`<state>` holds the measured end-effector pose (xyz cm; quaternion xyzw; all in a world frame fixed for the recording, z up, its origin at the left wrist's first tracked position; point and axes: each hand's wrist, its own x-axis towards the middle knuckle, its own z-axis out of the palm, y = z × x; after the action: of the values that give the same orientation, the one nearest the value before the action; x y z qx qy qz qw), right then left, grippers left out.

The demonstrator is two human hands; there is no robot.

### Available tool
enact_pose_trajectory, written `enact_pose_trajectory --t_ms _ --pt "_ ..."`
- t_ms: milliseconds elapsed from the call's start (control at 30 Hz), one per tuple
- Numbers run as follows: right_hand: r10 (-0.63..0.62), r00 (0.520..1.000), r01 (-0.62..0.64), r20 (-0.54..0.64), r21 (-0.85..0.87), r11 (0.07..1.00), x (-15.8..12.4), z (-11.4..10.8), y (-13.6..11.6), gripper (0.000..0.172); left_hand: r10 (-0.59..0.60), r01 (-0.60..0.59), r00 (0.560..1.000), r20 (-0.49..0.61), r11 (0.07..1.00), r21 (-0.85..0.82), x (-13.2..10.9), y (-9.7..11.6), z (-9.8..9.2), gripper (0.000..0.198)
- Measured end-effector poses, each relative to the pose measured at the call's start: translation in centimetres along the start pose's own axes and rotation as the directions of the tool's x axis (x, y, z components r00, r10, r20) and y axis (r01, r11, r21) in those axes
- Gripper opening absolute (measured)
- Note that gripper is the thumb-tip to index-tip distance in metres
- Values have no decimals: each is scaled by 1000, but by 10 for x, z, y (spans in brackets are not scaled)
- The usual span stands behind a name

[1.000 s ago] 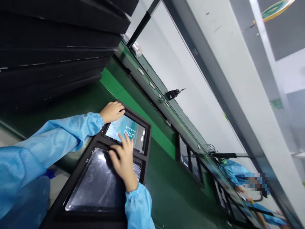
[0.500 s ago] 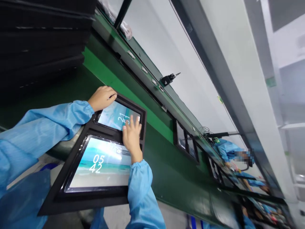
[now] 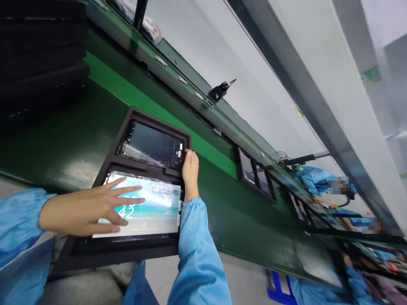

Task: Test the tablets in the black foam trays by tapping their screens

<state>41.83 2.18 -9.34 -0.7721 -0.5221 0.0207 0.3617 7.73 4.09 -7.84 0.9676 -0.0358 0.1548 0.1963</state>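
Splayed left hand [image 3: 90, 210] over lit tablet [image 3: 155, 217], blue-green and white under film [image 3: 165, 192]; right hand [image 3: 190, 171], clasp unclear, at edge of black tray [image 3: 133, 253] holding this and dark tablet [image 3: 152, 144].

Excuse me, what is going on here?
A person's left hand is spread over the nearer tablet, whose screen is lit, while the right hand is at the side of the black tray bearing it. The farther tablet, in the same tray, looks dark. The tray reaches past the green bench.
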Motion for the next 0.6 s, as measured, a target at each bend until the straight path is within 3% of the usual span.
enact_pose_trajectory --t_ms 67,100,167,233,467,600 --pt "-32 999 32 -3 2 999 0 3 -5 62 -151 158 986 -78 983 91 -5 -17 -5 24" --pt "-43 999 43 -8 4 999 0 4 -7 62 -258 279 952 -166 952 124 -6 -26 -8 27" --pt "-56 998 56 -21 10 998 -1 5 -9 62 -458 515 814 -358 854 78 -10 -36 -12 38" --pt "-63 998 64 -29 19 998 -1 6 -9 58 -580 623 679 -451 780 -65 -15 -34 -7 43" --pt "-14 999 16 -41 35 999 -1 4 -2 44 -770 675 530 -355 636 -373 -35 15 54 54" --pt "49 997 -46 -52 48 998 4 -2 3 47 -822 620 420 -383 569 -541 -35 22 66 50"
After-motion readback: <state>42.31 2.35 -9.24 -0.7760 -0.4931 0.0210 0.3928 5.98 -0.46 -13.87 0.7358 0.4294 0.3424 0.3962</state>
